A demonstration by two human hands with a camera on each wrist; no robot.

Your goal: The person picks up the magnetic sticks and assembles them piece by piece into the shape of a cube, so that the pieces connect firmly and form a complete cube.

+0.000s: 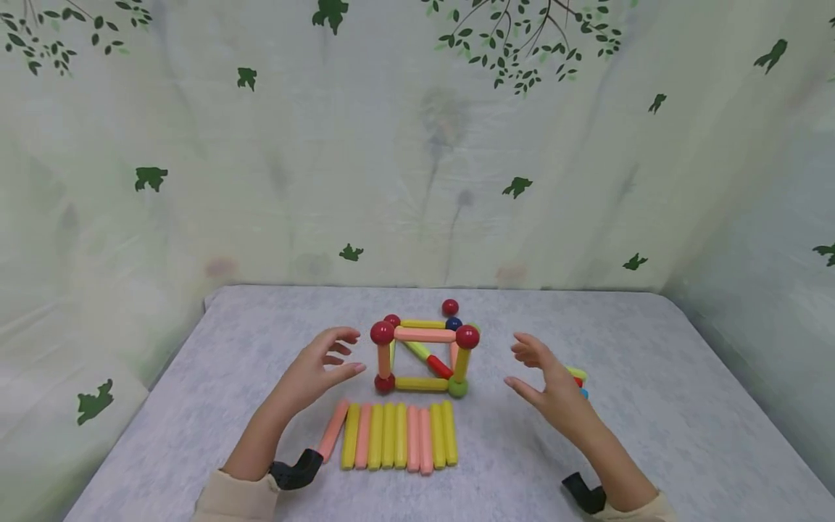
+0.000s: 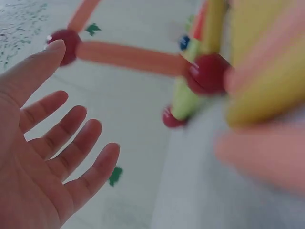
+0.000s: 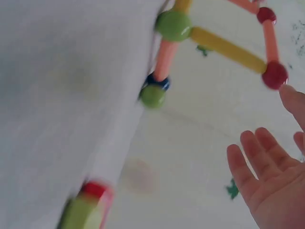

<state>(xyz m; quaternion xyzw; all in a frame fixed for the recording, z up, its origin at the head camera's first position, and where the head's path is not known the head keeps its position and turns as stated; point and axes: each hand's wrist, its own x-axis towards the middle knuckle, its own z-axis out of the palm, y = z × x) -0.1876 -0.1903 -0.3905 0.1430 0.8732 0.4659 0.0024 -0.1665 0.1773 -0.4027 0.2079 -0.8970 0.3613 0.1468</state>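
A frame of rods and balls stands mid-table, with a pink top rod (image 1: 425,335) between two red balls and a yellow bottom rod (image 1: 421,384) ending at a green ball (image 1: 458,386). To its left is my left hand (image 1: 318,371), fingers loosely bent and thumb out, holding nothing. In the left wrist view its thumb overlaps an upper red ball (image 2: 71,46). My right hand (image 1: 551,388) is apart from the frame on the right, palm facing it, also holding nothing. A yellow upright rod (image 3: 228,49) and red ball (image 3: 275,75) appear beyond its thumb in the right wrist view.
A row of yellow and pink rods (image 1: 388,436) lies in front of the frame, its leftmost pink rod (image 1: 334,431) slanted. One loose red ball (image 1: 450,307) sits behind. Several coloured pieces (image 1: 577,375) are partly hidden by the right hand. A leaf-printed curtain (image 1: 404,181) hangs behind the table.
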